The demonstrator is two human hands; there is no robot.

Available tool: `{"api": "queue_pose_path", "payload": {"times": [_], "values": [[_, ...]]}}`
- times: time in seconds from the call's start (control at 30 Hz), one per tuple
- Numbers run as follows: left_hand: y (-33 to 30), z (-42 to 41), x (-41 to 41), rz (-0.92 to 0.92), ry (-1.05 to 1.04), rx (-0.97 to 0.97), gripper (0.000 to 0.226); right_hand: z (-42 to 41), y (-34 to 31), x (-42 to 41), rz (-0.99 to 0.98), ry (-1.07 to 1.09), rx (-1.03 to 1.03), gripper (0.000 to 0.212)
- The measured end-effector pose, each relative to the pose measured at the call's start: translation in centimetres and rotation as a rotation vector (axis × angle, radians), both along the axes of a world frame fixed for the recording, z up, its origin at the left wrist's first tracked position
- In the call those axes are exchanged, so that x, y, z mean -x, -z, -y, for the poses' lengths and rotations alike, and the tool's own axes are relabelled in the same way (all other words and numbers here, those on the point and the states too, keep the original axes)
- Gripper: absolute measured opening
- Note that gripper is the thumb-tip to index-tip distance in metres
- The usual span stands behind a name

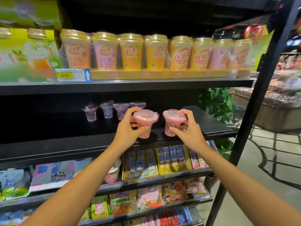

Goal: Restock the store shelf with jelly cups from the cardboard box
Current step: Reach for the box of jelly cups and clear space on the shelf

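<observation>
Now, from the head camera, my left hand (128,128) grips one pink jelly cup (145,123) and my right hand (187,128) another (173,122) — both upright at the black shelf (65,144) front, purple cups (107,110) at eleven o'clock, leaving the front row to fill.

— Any print you can read?
— The yellow price tag (65,75) on the upper shelf edge (130,86) says 9.90. The tall cups (180,54) show 优乐 in red; everything else blurs.
</observation>
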State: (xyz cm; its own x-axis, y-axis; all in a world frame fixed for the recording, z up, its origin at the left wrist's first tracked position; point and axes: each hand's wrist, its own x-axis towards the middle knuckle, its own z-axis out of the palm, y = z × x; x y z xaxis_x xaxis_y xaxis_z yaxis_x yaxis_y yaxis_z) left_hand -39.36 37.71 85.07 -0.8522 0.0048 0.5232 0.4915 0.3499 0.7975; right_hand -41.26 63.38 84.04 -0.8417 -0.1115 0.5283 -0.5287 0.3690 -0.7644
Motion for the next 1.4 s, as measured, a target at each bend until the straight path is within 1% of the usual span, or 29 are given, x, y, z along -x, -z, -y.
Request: {"api": "queue_pose_path", "payload": {"times": [0.1, 0.17, 0.27, 0.3, 0.37, 0.43, 0.53, 0.6, 0.63, 0.7, 0.8, 0.9, 1.0, 1.2, 1.4], "values": [[0.3, -1.2, 4.3, 0.018, -0.066, -0.002, 0.062, -0.6, 0.1, 5.4, -0.006, -0.012, -0.054, 0.063], [0.8, -2.1, 7.2, 0.029, -0.116, 0.017, 0.060, -0.9, 0.5, 9.1, 0.025, 0.013, -0.074, 0.059], [1.7, -3.2, 11.5, 0.091, -0.187, 0.065, 0.055, -1.4, 1.4, 13.9, 0.091, 0.085, -0.169, 0.043], [2.1, -3.5, 12.6, 0.116, -0.189, 0.037, 0.056, -1.5, 1.6, 15.2, 0.083, 0.075, -0.189, 0.043], [2.7, -4.2, 14.4, 0.122, -0.204, 0.017, 0.066, -1.4, 2.3, 17.4, 0.045, 0.016, -0.174, 0.059], [3.2, -4.6, 15.7, 0.113, -0.284, 0.077, 0.073, -1.1, 2.8, 19.0, 0.045, 0.016, -0.173, 0.068], [3.7, -4.8, 17.0, 0.104, -0.332, 0.117, 0.063, -1.0, 3.5, 21.0, 0.063, 0.020, -0.200, 0.070], [4.3, -4.5, 17.8, 0.069, -0.349, 0.226, 0.068, -1.1, 3.7, 21.6, 0.056, -0.009, -0.197, 0.069], [4.4, -4.5, 17.8, 0.082, -0.339, 0.282, 0.070, -1.1, 3.7, 21.7, 0.049, -0.009, -0.200, 0.070], [4.4, -4.4, 17.8, 0.092, -0.399, 0.415, 0.074, -1.0, 3.8, 21.9, 0.012, 0.018, -0.229, 0.073], [3.8, -4.1, 17.4, -0.045, -0.542, 0.674, 0.077, -1.2, 3.9, 21.8, -0.098, 0.110, -0.354, 0.075], [3.6, -3.7, 17.7, -0.206, -0.519, 0.790, 0.074, -1.4, 3.7, 21.7, -0.232, 0.120, -0.446, 0.076], [3.5, -3.7, 18.4, -0.253, -0.511, 0.860, 0.073, -1.3, 3.3, 21.9, -0.240, 0.119, -0.481, 0.075], [3.1, -3.5, 20.3, -0.329, -0.548, 0.981, 0.069, -0.8, 3.3, 23.3, -0.253, 0.159, -0.480, 0.072], [3.1, -3.8, 22.1, -0.327, -0.547, 0.971, 0.067, -0.5, 2.9, 25.0, -0.266, 0.159, -0.487, 0.071]]}}
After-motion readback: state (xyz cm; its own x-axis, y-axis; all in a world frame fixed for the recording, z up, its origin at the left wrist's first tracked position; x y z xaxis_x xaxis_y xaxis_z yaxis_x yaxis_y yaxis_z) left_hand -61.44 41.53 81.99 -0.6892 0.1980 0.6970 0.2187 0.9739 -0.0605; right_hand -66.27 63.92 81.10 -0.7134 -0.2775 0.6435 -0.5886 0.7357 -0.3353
